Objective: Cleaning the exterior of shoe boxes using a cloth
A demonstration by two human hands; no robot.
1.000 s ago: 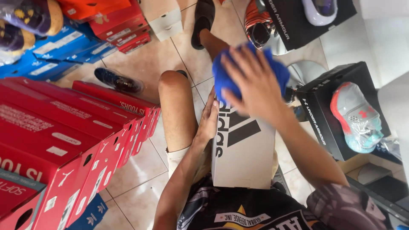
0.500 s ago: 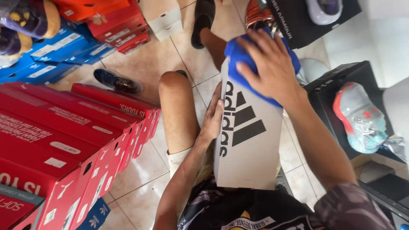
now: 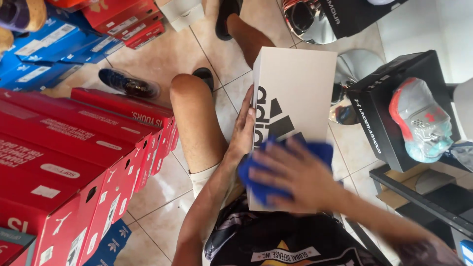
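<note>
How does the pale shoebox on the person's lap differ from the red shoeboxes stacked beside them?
The pale shoebox is off-white with a black logo; the red shoeboxes carry white print. The pale one lies alone across the lap, steadied by the left hand while the right hand presses a blue cloth on it; the red ones sit untouched in a stack. Both kinds are closed cardboard boxes.

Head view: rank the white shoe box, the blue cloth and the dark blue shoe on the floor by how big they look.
1. white shoe box, clearly the largest.
2. blue cloth, partly hidden under the right hand, so its full spread is unsure.
3. dark blue shoe, smallest, though it lies farther from the camera.
</note>
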